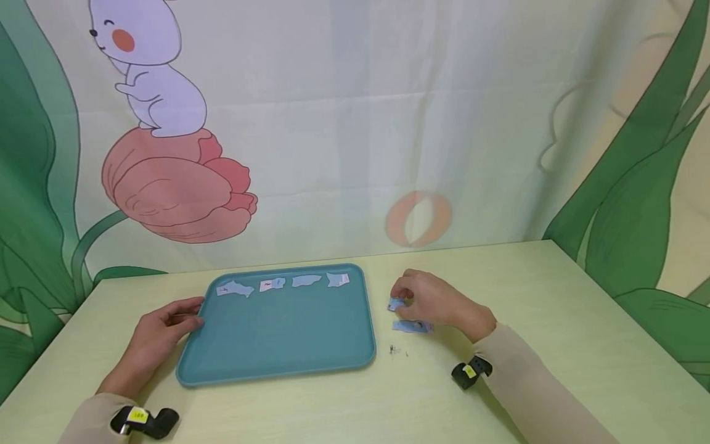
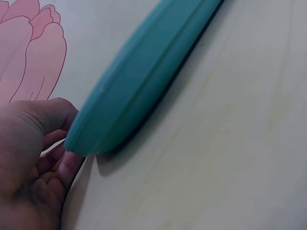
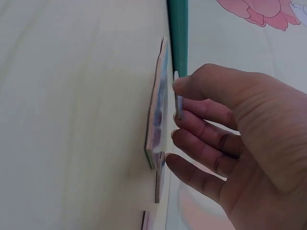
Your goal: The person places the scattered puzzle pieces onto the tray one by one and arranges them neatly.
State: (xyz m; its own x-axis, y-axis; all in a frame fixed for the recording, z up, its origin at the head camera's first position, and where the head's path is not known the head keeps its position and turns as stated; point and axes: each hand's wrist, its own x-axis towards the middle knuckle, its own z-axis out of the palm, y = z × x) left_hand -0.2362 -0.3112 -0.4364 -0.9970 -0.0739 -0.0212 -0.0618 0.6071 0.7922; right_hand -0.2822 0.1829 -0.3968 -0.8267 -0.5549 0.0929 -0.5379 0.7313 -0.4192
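Note:
A teal tray (image 1: pixel 277 339) lies on the table. My left hand (image 1: pixel 158 336) holds its left edge, thumb and fingers around the rim; in the left wrist view the left hand (image 2: pixel 43 153) is at the tray's corner (image 2: pixel 120 105). Along the tray's far side sit several pale blue, ragged-edged card pieces (image 1: pixel 235 288). Right of the tray, my right hand (image 1: pixel 435 299) pinches a small blue card piece (image 1: pixel 395 303) between thumb and fingers, seen edge-on as a thin card piece (image 3: pixel 178 96) in the right wrist view. Just nearer lies a longer card piece (image 1: pixel 410 326).
Small dark crumbs (image 1: pixel 392 349) lie on the pale table (image 1: pixel 421 401) nearer than the loose pieces. More card pieces (image 3: pixel 159 177) rest by the right hand in the right wrist view. Behind the table hangs a printed curtain (image 1: pixel 333 154).

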